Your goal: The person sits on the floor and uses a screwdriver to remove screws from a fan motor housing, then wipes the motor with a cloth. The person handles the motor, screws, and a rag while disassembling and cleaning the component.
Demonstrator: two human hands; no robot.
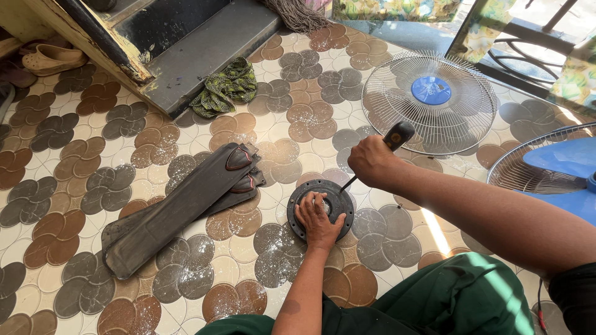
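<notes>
A round black metal disc (299, 200) with small holes lies on the patterned tile floor. My left hand (318, 219) presses flat on its middle, fingers spread over it. My right hand (371, 159) grips a screwdriver (398, 134) by its dark handle, held at a slant; its thin shaft runs down to the disc's upper right edge. Two dark fan blades (180, 208) lie stacked on the floor to the left of the disc.
A round wire fan guard (397, 80) with a blue centre lies at the upper right. Part of a fan with blue blades (559, 158) sits at the right edge. A green cloth (225, 87) lies by a dark step. Sandals (49, 59) rest upper left.
</notes>
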